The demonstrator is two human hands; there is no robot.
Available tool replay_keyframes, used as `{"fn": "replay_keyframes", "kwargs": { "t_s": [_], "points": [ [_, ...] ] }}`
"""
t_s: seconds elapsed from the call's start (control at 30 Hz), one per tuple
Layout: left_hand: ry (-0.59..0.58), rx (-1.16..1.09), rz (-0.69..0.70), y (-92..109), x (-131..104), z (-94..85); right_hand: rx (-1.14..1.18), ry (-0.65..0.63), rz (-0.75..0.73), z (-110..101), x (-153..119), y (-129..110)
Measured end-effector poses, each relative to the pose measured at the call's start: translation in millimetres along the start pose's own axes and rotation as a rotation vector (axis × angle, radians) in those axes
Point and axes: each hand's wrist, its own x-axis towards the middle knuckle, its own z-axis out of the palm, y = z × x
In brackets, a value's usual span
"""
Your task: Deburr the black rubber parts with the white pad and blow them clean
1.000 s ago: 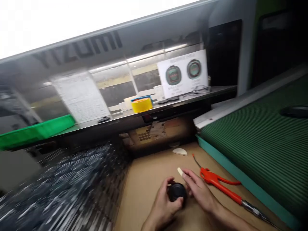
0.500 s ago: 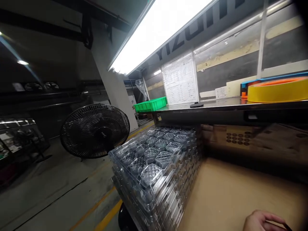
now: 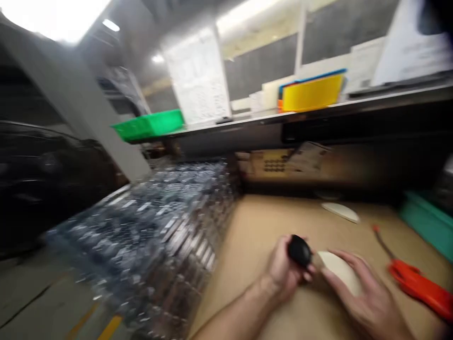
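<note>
My left hand [image 3: 283, 271] is closed round a small black round object [image 3: 299, 250], its dark face turned up. Just to its right, my right hand [image 3: 364, 293] grips a cream-coloured oval piece [image 3: 341, 271] between thumb and fingers. Both hands are over the brown tabletop [image 3: 269, 217], close together. A second cream oval piece [image 3: 341, 212] lies farther back on the tabletop. Right of my right hand lies a red-orange tool [image 3: 421, 285] with a thin dark shaft. The picture is blurred by motion.
Stacked clear plastic trays [image 3: 159, 222] stand at the left. Behind, a raised shelf [image 3: 247, 126] bears a green bin [image 3: 152, 124] and a yellow roll [image 3: 313, 93]. A teal bin [image 3: 430, 222] is at the right edge.
The view has swung right and down, so the stack and shelf sit farther left. Both hands now show, holding the black object and cream piece; the red-orange tool and teal bin have come into view.
</note>
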Motion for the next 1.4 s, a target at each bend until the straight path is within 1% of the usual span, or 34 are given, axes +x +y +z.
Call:
{"fn": "replay_keyframes", "kwargs": {
  "t_s": [0.03, 0.1, 0.2, 0.27, 0.37, 0.53, 0.67, 0.8, 0.9, 0.93, 1.0, 1.07, 1.1, 1.2, 1.27, 1.4],
  "points": [
    [-0.014, -0.007, -0.027, 1.1, 1.3, -2.1, -0.006, -0.003, 0.029, -11.2, -1.1, -1.4],
    [-0.032, 0.003, -0.063, -0.1, 5.0, -7.2, 0.011, -0.031, 0.077, -19.8, 1.0, -4.8],
    [-0.053, 0.077, -0.060, -2.9, 4.8, -8.8, 0.089, -0.058, 0.112, -16.5, 6.7, -7.3],
    [-0.052, 0.100, -0.054, -2.7, 2.1, -5.8, 0.139, -0.070, 0.121, -15.1, 7.9, -8.1],
    [-0.031, 0.104, -0.042, -0.7, -0.6, -0.2, 0.202, -0.107, 0.098, -17.7, 6.5, -10.4],
    [0.001, 0.143, -0.033, -1.6, -2.4, 4.0, 0.181, -0.127, 0.045, -21.2, 3.6, -17.1],
    [0.019, 0.220, 0.002, -6.5, -4.1, 5.0, 0.186, -0.130, 0.045, -20.6, 2.3, -20.4],
    [0.087, 0.246, 0.059, -10.5, -4.9, 6.9, 0.214, -0.166, 0.067, -18.2, 0.2, -25.5],
    [0.149, 0.233, 0.075, -11.1, -5.1, 8.8, 0.221, -0.233, 0.012, -16.4, -0.8, -29.5],
    [0.154, 0.232, 0.076, -10.9, -5.0, 9.4, 0.203, -0.232, -0.014, -16.1, -0.7, -30.2],
    [0.136, 0.243, 0.068, -10.3, -4.9, 10.2, 0.156, -0.181, -0.043, -16.0, -0.3, -30.7],
    [0.124, 0.257, 0.062, -9.8, -4.6, 10.6, 0.129, -0.127, -0.033, -16.3, -0.7, -30.7],
    [0.128, 0.260, 0.061, -9.8, -4.5, 10.7, 0.133, -0.125, -0.025, -16.6, -1.2, -30.8],
    [0.170, 0.248, 0.078, -10.2, -4.2, 10.5, 0.175, -0.216, -0.053, -17.7, -2.6, -30.1],
    [0.169, 0.246, 0.081, -10.7, -4.0, 10.4, 0.164, -0.237, -0.083, -18.4, -1.3, -27.9],
    [0.105, 0.284, 0.065, -11.6, -4.1, 10.0, 0.109, -0.126, -0.039, -19.3, 3.7, -24.1]
  ]
}}
